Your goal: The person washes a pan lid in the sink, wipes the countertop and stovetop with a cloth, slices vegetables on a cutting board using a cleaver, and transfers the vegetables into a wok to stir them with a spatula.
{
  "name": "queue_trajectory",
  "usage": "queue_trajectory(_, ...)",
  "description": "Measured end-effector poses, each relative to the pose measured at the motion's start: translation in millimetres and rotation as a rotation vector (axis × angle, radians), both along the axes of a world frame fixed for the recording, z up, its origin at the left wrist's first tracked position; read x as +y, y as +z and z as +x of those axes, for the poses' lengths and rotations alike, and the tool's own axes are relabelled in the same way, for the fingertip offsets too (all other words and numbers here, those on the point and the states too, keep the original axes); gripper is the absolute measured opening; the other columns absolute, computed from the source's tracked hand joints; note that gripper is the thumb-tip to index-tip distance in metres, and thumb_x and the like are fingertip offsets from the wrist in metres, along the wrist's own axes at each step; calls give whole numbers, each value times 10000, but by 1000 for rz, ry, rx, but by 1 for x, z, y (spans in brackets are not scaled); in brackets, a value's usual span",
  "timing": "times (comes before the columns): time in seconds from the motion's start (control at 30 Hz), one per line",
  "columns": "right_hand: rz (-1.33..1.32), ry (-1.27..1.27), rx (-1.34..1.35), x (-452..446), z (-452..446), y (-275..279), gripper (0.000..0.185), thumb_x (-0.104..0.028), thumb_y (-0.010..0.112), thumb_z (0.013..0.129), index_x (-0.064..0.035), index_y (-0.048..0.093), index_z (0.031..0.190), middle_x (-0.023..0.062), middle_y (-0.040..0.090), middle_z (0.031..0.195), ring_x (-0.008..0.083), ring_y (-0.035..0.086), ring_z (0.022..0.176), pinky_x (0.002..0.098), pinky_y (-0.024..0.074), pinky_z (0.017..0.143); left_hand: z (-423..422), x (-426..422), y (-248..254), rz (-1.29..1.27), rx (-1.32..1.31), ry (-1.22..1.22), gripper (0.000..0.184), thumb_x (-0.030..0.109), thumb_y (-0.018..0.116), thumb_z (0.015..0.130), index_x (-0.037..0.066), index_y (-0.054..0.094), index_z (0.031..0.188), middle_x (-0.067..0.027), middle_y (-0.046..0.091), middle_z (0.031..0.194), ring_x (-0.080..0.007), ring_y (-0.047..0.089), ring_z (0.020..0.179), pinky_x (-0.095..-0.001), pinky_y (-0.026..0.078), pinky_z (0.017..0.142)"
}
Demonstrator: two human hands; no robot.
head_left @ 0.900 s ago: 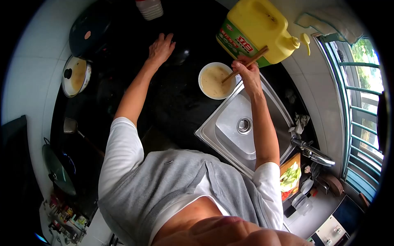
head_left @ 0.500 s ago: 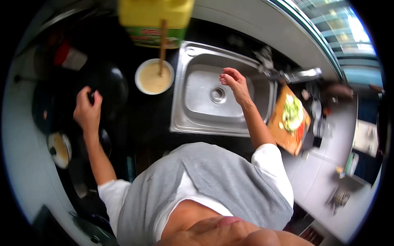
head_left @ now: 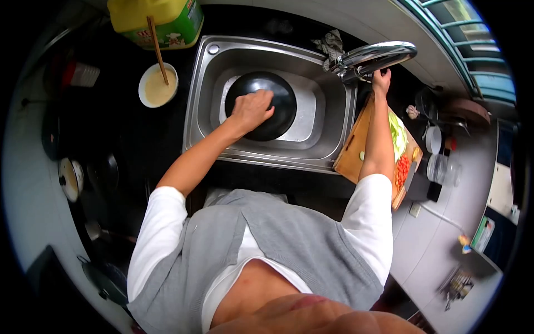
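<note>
My left hand (head_left: 253,111) is closed near the middle of a round, glossy black domed piece that looks like a pan lid (head_left: 283,114), over the sink basin. The fingers hide its grip. My right hand (head_left: 381,80) reaches to the chrome faucet (head_left: 384,51), its fingers curled round the lever side at the sink's right back corner. No water stream shows. Under my right forearm lies a wooden cutting board (head_left: 350,150) with sliced green vegetable (head_left: 397,136) and chopped red pieces (head_left: 403,170).
The steel sink (head_left: 192,128) is set in a black counter. Left of it stand a white bowl (head_left: 143,94) of pale yellow liquid with chopsticks (head_left: 156,44), and a yellow-green jug (head_left: 158,25). A knife (head_left: 412,175) rests along the board. Glass jars (head_left: 438,168) stand at right.
My left hand has carried the black lid from the dark left counter area rightward over the sink. My right hand has moved from above the basin up to the faucet. The view has shifted.
</note>
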State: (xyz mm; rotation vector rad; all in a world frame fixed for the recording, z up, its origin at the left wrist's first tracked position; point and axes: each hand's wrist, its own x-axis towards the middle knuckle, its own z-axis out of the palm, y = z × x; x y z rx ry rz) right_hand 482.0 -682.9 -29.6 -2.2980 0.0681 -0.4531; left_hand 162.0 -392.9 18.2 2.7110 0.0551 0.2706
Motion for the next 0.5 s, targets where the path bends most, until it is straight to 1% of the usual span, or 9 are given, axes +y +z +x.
queue_trajectory(0.03,142,125,138,9,3,1,557,-408,590,719,29,529,1058,198,596,934,318,561,899,349,413,791,10,-11,-6,11,31,-50,248,232,616,720,82,481,864,-92,535,761,-260,577,637,-361,455,509)
queue_trajectory(0.07,285,243,277,19,3,1,549,-432,579,712,17,557,1028,216,596,940,351,554,928,366,410,795,18,-19,-13,14,46,-33,248,232,616,720,82,481,864,-92,535,761,-260,577,637,-361,455,509)
queue_trajectory(0.13,9,209,221,21,13,-12,440,-417,490,760,-24,611,917,208,601,898,351,554,912,381,410,776,29,-39,-24,64,85,-63,254,230,618,719,72,459,838,-102,518,726,-265,577,633,-375,449,495)
queue_trajectory(0.17,52,148,227,17,11,-17,424,-405,464,774,-27,612,899,201,605,887,353,557,896,382,411,770,35,-46,-27,52,40,-69,256,226,624,714,66,451,815,-102,507,707,-266,578,622,-376,454,497)
queue_trajectory(0.2,99,86,227,26,-3,0,413,-393,438,789,-30,612,881,194,608,877,355,559,880,384,412,763,39,-53,-31,57,50,-61,256,226,624,714,66,451,815,-102,507,707,-266,578,622,-376,454,497)
queue_trajectory(0.23,102,96,234,24,-2,-7,413,-393,438,789,-30,612,881,194,608,877,355,559,880,384,412,763,42,-59,-34,55,56,-63,253,224,625,713,67,451,810,-101,509,710,-268,578,616,-376,458,498)
queue_trajectory(0.3,239,160,181,19,0,-14,397,-372,398,808,-35,608,825,175,615,836,353,565,850,390,412,754,45,-70,-40,59,36,-71,243,218,624,712,69,452,796,-99,512,716,-263,580,601,-372,465,499)
queue_trajectory(0.47,194,140,170,22,-4,-11,373,-330,371,823,-38,601,786,160,618,791,329,577,826,390,416,732,50,-84,-49,89,17,-74,234,215,624,708,73,458,790,-93,504,719,-257,576,595,-365,466,498)
queue_trajectory(0.5,210,145,172,22,-6,-9,373,-326,371,831,-33,598,786,144,618,767,310,583,792,377,420,722,50,-86,-48,96,5,-83,231,214,625,706,75,459,788,-91,501,721,-256,574,593,-363,466,498)
